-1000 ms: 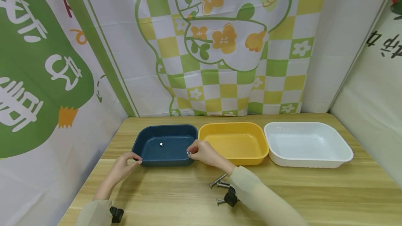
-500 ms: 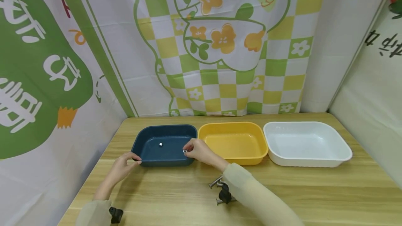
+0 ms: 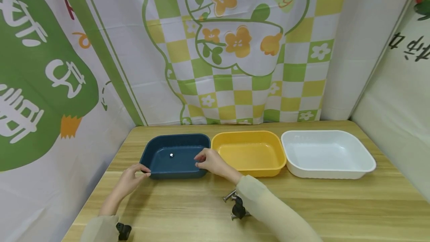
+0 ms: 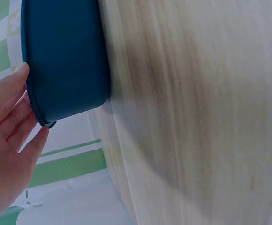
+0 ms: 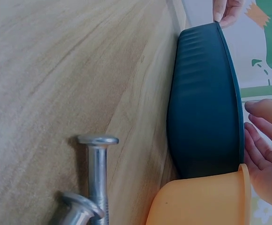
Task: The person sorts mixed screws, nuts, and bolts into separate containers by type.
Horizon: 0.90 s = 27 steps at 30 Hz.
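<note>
The left hand pinches the blue tray at its near-left corner; the right hand, fingers parted, hangs over its right end.

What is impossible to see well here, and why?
Head: bolts, partly covered by right sleeve and black wrist device.
Head: metal piece in blue tray, too small to identify.
Right wrist: ends of two bolts, cut by bottom edge.
Left wrist: blue tray's inside, hidden by its wall.
</note>
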### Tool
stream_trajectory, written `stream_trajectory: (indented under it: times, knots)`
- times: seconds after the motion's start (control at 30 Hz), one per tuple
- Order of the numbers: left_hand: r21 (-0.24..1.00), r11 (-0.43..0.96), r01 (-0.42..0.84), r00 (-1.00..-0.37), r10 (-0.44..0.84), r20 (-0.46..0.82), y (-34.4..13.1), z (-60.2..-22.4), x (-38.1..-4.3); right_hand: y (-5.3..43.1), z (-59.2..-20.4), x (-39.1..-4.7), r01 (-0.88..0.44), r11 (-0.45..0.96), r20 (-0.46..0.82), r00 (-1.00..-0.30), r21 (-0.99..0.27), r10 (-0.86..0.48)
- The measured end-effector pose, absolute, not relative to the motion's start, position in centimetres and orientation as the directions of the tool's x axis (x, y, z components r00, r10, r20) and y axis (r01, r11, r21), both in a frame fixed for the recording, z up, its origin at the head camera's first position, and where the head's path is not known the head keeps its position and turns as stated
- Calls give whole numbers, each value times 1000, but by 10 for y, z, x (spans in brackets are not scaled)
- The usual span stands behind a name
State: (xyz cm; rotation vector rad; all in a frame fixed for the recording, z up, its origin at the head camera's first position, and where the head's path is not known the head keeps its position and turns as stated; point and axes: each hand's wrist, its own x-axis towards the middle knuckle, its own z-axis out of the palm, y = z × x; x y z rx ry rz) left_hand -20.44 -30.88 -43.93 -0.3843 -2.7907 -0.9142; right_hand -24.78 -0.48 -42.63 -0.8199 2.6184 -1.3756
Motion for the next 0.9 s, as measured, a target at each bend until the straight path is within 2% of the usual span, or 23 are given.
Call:
stream_trajectory:
  times: [0.43,0.63,0.9]
  knots:
    - [541,797,268,-961,180,210,-307,-436,-204,10,-419,-240,-397,342,201,-850,-852,-486]
    - [533,816,224,-972,150,179,-303,-432,-202,20,-410,-233,-433,335,231,-834,-837,-502]
    - [495,837,235,-963,132,234,-290,-428,-202,32,-404,-223,-468,348,264,-827,-812,-496]
